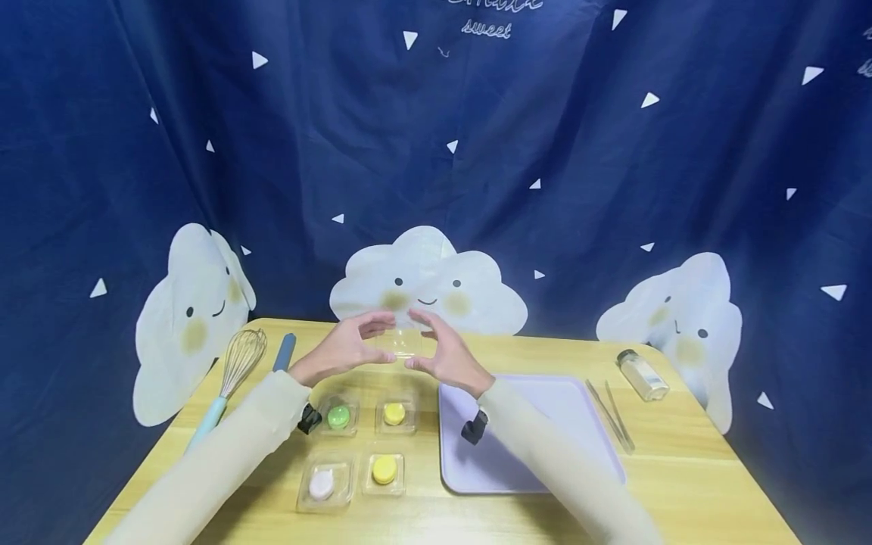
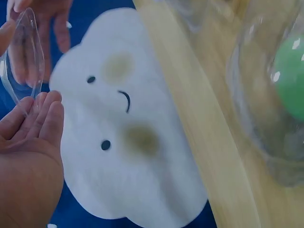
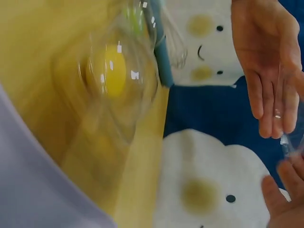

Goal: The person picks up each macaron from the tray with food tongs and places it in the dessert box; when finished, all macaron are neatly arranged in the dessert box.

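A small clear plastic box piece (image 1: 403, 344) is held up between my two hands over the far edge of the table. My left hand (image 1: 349, 345) grips its left side, fingers above and thumb below. From the right, my right hand (image 1: 446, 351) holds the opposite side the same way. The left wrist view shows the thin clear plastic (image 2: 23, 61) at the fingertips. Nearer on the table are clear boxes holding macarons: a green one (image 1: 338, 416), a yellow one (image 1: 394, 413), another yellow one (image 1: 384, 469) and a pale lilac one (image 1: 322, 484).
A lilac tray (image 1: 504, 469) lies under my right forearm. Right of it are tweezers (image 1: 611, 416) and a dark-capped shaker jar (image 1: 643, 375) on its side. At the left lie a whisk (image 1: 238, 363) and a blue-handled tool (image 1: 284, 352), partly hidden by my arm. A blue curtain (image 1: 436, 151) hangs behind.
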Motion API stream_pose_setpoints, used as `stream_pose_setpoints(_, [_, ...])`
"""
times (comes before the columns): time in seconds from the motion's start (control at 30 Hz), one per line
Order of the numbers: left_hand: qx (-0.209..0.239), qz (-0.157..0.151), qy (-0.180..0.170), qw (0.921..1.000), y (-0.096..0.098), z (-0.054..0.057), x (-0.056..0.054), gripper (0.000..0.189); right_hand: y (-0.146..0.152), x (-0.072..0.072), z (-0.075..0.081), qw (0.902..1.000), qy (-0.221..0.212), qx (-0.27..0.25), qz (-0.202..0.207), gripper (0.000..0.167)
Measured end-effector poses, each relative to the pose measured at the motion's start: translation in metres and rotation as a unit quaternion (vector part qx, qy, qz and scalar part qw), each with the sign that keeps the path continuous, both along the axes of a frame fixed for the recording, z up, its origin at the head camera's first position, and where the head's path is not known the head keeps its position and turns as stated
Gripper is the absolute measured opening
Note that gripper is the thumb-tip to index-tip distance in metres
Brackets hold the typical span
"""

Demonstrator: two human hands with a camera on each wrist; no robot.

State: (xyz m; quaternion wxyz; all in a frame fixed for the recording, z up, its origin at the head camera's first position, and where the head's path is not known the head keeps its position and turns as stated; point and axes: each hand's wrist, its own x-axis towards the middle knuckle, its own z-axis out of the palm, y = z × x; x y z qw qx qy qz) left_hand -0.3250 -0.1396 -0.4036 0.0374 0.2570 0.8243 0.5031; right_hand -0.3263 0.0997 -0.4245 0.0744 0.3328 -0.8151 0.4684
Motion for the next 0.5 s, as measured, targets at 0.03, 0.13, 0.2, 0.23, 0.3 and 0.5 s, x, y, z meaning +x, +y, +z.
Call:
stream_pose_setpoints(0.03, [-0.006,0.0,0.014,0.9999,0.0,0.0,0.005,0.079,0.0,0.003,-0.001,0.9999,-0.014,-0.003,0.009,0.085])
stream_pose_setpoints(0.13, [-0.024,0.011,0.037,0.999,0.001,-0.002,0.02,0.076,0.001,0.014,-0.003,0.9985,-0.04,-0.014,0.035,0.08])
stream_pose_setpoints(0.2, [-0.038,0.017,0.046,0.998,0.001,-0.004,0.031,0.075,0.001,0.023,-0.006,0.9979,-0.044,-0.013,0.045,0.08])
stream_pose_setpoints(0.23, [-0.045,0.019,0.048,0.9977,0.001,-0.006,0.036,0.076,0.001,0.029,-0.007,0.9976,-0.046,-0.011,0.05,0.081])
stream_pose_setpoints(0.3, [-0.055,0.019,0.046,0.9972,0.002,-0.009,0.047,0.076,0.002,0.039,-0.011,0.9971,-0.049,-0.006,0.058,0.081])
stream_pose_setpoints(0.5, [-0.098,0.021,0.048,0.9938,0.002,-0.02,0.083,0.078,0.004,0.072,-0.022,0.9952,-0.063,0.029,0.069,0.081])
